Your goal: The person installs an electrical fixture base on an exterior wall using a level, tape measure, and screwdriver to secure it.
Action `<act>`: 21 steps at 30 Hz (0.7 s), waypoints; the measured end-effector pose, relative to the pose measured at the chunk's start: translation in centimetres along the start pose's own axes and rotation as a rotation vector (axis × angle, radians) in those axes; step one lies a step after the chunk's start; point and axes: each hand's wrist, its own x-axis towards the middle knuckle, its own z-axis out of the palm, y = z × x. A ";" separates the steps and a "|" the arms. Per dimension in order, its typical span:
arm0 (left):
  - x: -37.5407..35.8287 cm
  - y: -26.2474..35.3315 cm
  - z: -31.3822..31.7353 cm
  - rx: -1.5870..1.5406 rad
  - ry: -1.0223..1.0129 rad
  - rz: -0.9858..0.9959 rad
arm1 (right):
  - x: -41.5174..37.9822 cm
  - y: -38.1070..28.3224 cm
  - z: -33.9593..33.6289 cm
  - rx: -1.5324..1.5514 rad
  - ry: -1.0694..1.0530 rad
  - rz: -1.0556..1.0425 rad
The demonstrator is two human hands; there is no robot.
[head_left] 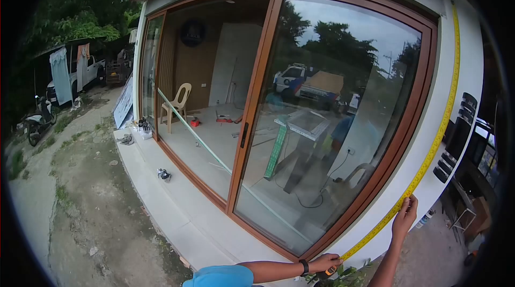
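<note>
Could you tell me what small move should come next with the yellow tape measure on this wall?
Probably slide the right hand higher along the tape measure to press it flat: the left hand pins its low end near the door frame, while the long stretch above lies unsupported on the white wall.

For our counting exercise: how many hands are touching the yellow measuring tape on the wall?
2. The left hand pins the yellow measuring tape low by the door frame's bottom corner; the right hand presses it against the white wall higher up. No other hands show.
</note>
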 end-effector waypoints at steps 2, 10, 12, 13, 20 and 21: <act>5.0 1.4 0.5 -0.091 -0.040 -0.013 | 1.3 -0.2 1.3 -0.079 0.082 0.042; 18.2 9.8 -1.0 -0.111 -0.079 -0.012 | 2.3 2.1 1.3 -0.142 0.123 0.075; 20.7 11.0 -0.7 -0.115 -0.075 0.002 | 1.0 2.2 -0.2 -0.177 0.116 0.114; 21.7 11.3 -0.5 -0.123 -0.074 0.008 | 0.5 2.4 -0.9 -0.194 0.114 0.129; 27.9 10.0 1.9 -0.086 -0.009 0.047 | -4.1 5.9 -4.7 -0.184 0.097 0.443; 28.9 10.1 2.3 -0.070 0.004 0.061 | -4.8 6.6 -5.1 -0.182 0.088 0.487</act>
